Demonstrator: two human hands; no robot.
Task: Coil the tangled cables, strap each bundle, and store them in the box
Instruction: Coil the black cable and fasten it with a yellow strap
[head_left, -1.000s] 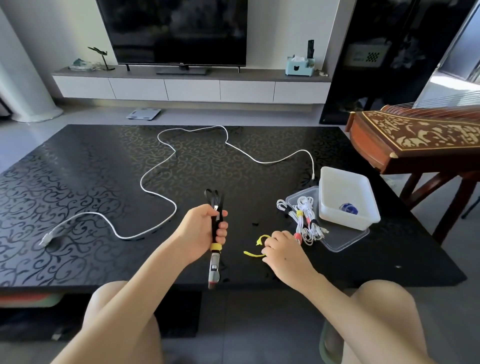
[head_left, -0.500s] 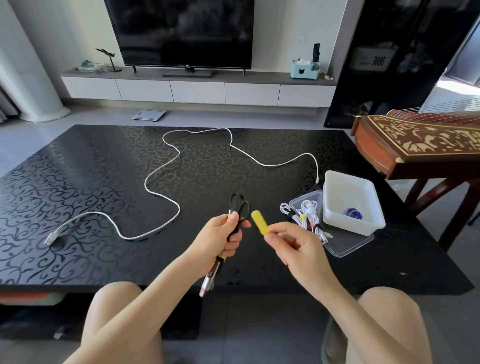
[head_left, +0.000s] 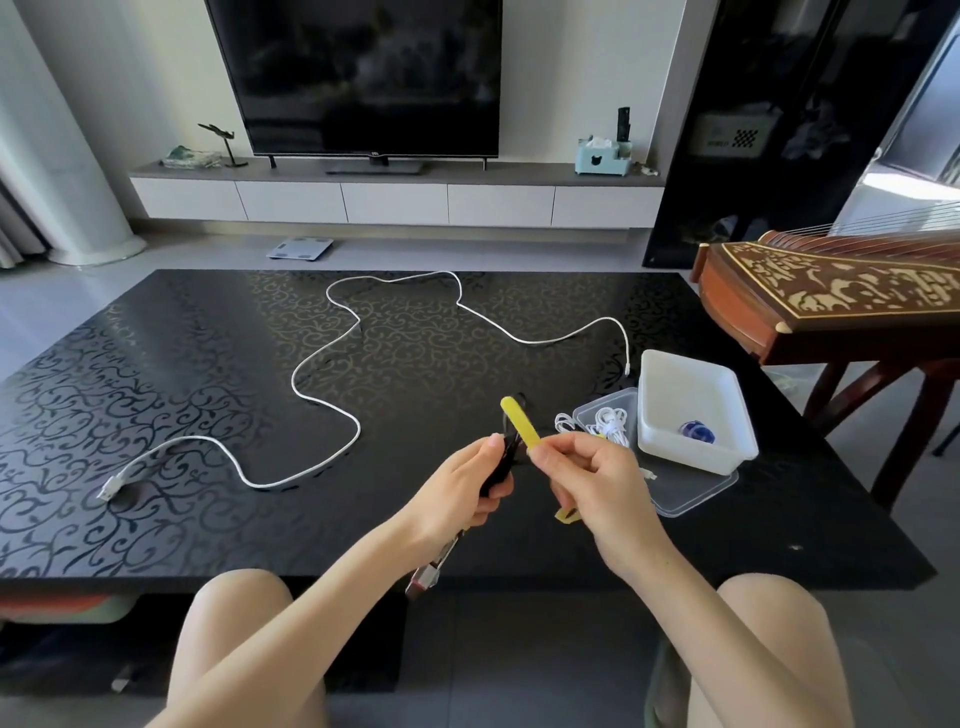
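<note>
- Black patterned worktop, living room: left hand grips a coiled black cable clear of the surface, and right hand pinches a yellow strap beside it, seemingly ready to bind.
- White cable sprawls uncoiled mid-worktop; box waits near the right edge, within easy reach.

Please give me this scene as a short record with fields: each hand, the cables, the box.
left hand: grips the black cable bundle, connectors hanging below
right hand: pinches the yellow strap beside that bundle
loose white cable: uncoiled on the black table
white cable bundle: coiled, on the clear lid
white box: on the same lid, holds one blue item
</note>
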